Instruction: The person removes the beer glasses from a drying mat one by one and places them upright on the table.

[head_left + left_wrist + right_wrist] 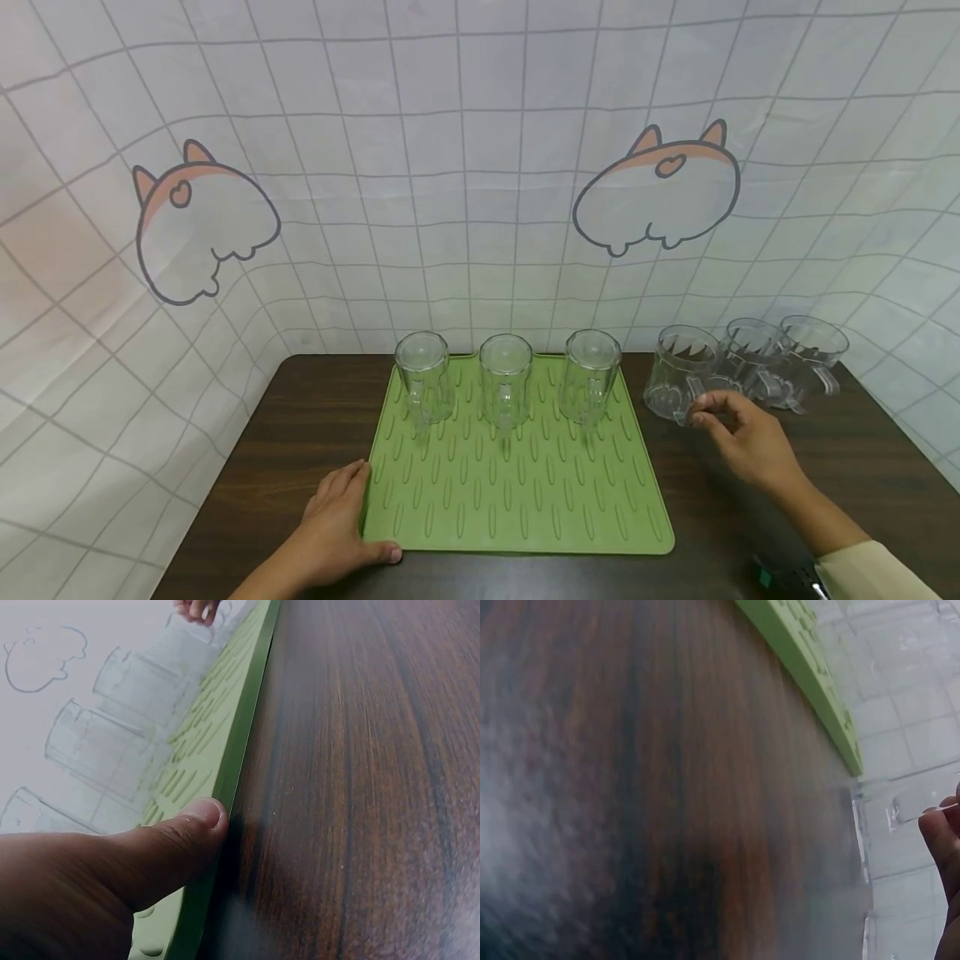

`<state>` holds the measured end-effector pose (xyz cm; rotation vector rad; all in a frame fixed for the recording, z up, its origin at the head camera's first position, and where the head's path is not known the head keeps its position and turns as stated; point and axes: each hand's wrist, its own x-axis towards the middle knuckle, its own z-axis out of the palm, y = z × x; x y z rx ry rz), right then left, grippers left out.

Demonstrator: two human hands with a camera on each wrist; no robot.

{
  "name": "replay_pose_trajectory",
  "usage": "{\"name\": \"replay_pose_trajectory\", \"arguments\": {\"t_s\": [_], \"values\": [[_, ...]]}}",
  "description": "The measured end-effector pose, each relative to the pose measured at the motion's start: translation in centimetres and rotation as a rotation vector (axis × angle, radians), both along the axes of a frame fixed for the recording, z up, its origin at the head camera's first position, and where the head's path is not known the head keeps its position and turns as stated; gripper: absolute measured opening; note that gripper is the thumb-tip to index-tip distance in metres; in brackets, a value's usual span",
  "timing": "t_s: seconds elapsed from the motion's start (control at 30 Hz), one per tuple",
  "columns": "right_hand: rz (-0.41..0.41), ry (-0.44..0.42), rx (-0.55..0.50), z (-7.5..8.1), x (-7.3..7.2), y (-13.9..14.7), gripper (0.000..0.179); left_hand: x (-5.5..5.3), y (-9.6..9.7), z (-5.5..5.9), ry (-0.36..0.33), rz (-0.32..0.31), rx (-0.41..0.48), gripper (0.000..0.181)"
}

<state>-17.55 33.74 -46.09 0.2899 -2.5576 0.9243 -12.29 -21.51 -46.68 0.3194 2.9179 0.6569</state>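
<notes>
My right hand (pixel 753 442) pinches the handle of a clear glass mug (pixel 663 379) standing on the table just right of the green mat. In the right wrist view, the fingertips (pixel 943 825) meet at that handle. On the left, my left hand (pixel 333 525) rests at the near left corner of the ribbed green mat (pixel 525 500). Its thumb (pixel 187 832) lies along the mat's front edge in the left wrist view, with the other fingers straight by the left side. Three glass mugs stand upside down in a row on the mat's back part: left (pixel 426 375), middle (pixel 506 379) and right (pixel 590 375).
Two more clear mugs (pixel 750 346) (pixel 813 337) stand upright beyond the pinched one, near the table's back right. The dark wooden table (pixel 262 450) meets a white gridded cloth backdrop (pixel 480 225). A small black device (pixel 791 577) is by the right sleeve.
</notes>
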Motion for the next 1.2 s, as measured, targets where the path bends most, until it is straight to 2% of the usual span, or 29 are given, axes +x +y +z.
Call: {"name": "replay_pose_trajectory", "arguments": {"t_s": [0.17, 0.47, 0.87, 0.97, 1.2], "values": [[0.001, 0.001, -0.019, -0.5, -0.4, 0.4, 0.018, 0.0, 0.0, -0.1, 0.01, -0.002, -0.009, 0.13], [-0.054, -0.044, -0.018, -0.5, -0.6, 1.0, 0.017, -0.1, 0.0, -0.2, -0.001, 0.0, -0.009, 0.131], [-0.097, -0.023, -0.012, -0.8, -0.7, 1.3, 0.018, -0.2, 0.0, -0.1, -0.018, 0.006, -0.003, 0.132], [-0.091, 0.0, -0.03, -0.8, -0.6, 1.2, 0.022, -0.1, 0.0, -0.1, -0.023, 0.01, -0.003, 0.132], [-0.154, 0.004, -0.05, -0.1, 0.5, 0.6, 0.034, -0.1, 0.0, -0.1, -0.006, 0.003, -0.001, 0.13]]}}
